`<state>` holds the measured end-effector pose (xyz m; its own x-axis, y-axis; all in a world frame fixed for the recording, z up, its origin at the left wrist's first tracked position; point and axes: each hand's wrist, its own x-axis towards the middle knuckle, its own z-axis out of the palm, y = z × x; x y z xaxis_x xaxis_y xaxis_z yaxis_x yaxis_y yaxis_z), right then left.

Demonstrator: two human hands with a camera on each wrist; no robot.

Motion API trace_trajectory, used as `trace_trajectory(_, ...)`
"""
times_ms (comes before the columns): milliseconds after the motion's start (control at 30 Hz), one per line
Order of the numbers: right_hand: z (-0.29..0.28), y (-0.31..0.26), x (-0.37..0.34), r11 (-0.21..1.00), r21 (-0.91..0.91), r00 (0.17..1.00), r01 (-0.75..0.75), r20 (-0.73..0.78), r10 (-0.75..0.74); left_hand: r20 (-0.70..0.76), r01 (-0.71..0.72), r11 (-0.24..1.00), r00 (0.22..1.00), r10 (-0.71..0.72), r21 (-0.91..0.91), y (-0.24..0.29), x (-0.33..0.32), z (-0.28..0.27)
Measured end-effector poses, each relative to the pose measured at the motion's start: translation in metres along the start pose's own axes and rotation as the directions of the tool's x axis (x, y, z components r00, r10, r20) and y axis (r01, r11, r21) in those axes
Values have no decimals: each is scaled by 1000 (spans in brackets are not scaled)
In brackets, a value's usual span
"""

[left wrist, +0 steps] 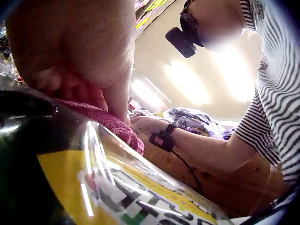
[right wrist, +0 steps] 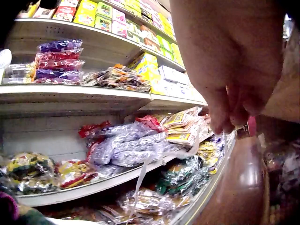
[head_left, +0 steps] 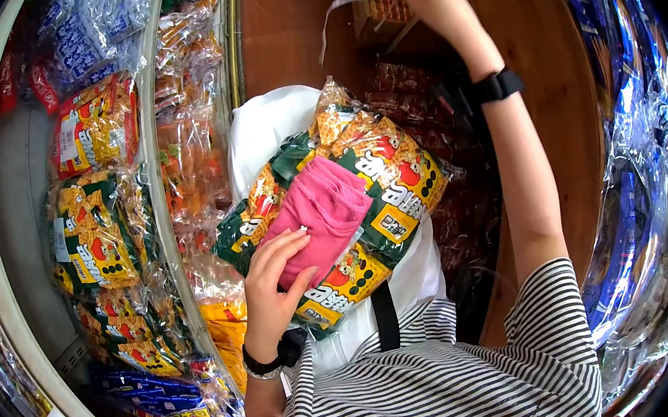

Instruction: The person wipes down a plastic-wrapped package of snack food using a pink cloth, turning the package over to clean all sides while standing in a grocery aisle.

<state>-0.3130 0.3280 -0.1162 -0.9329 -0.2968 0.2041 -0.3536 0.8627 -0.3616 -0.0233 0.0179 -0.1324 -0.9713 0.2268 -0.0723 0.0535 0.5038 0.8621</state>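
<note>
A large clear pack of green and yellow snack bags (head_left: 394, 161) lies in front of the person, over a white sack (head_left: 267, 118). On it rests a folded pink cloth (head_left: 321, 202). The left hand (head_left: 273, 284) lies on the cloth's near end, fingers extended across it and thumb apart at its lower edge. Stretched far forward, the right hand (head_left: 438, 2) pinches a thin whitish strip (head_left: 325, 26). In the right wrist view the strip (right wrist: 140, 180) trails down from the fingertips and curls across the shelf in the background.
Shelves of wrapped snacks (head_left: 96, 233) run along the left, with a pale shelf edge (head_left: 157, 186). Beyond the pack stands an open box (head_left: 368, 26), near the right hand. Dark red packs (head_left: 402, 79) lie below the box. Blue shiny packs (head_left: 634, 201) line the right side.
</note>
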Motion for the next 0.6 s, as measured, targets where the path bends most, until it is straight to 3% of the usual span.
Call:
trace_trajectory(67, -13, 1, 10, 982, 158, 960, -102, -243, 139, 1, 2, 1000, 1000, -2, -1, -2, 1, 0)
trace_trajectory(133, -18, 12, 26, 958, 157, 908, -242, -311, 280, 4, 3, 1000, 1000, -3, 0, -2, 2, 0)
trace_trajectory(200, -1, 39, 37, 967, 125, 854, -221, -453, 254, 12, 19, 1000, 1000, -19, -5, 0, 3, -1)
trace_trajectory(267, 26, 73, 40, 937, 266, 865, -225, -389, 318, 15, 17, 1000, 1000, -16, -6, 0, 3, -2)
trace_trajectory(300, 42, 94, 43, 875, 392, 903, -285, -197, 382, 14, 22, 1000, 1000, -21, -5, -1, 3, -2)
trace_trajectory(333, 73, 123, 46, 918, 357, 937, -170, -231, 263, 12, 18, 1000, 1000, -17, -7, -1, 4, -1)
trace_trajectory(400, 80, 105, 29, 851, 456, 954, -261, -12, 299, 11, 15, 1000, 1000, -14, -16, -2, 4, -2)
trace_trajectory(433, 74, 94, 24, 873, 381, 950, -305, 60, 306, 13, 17, 1000, 1000, -17, -20, -1, 4, -2)
trace_trajectory(467, 78, 86, 21, 954, 176, 967, -244, -23, 252, 11, 21, 1000, 1000, -21, -18, -2, 4, -2)
trace_trajectory(567, 83, 49, 5, 960, 268, 994, -78, -48, 94, 20, 17, 1000, 1000, -17, -23, -2, 5, -2)
trace_trajectory(600, 72, 22, -1, 936, 328, 989, -129, 116, 95, 20, 15, 1000, 1000, -15, -23, -1, 5, -2)
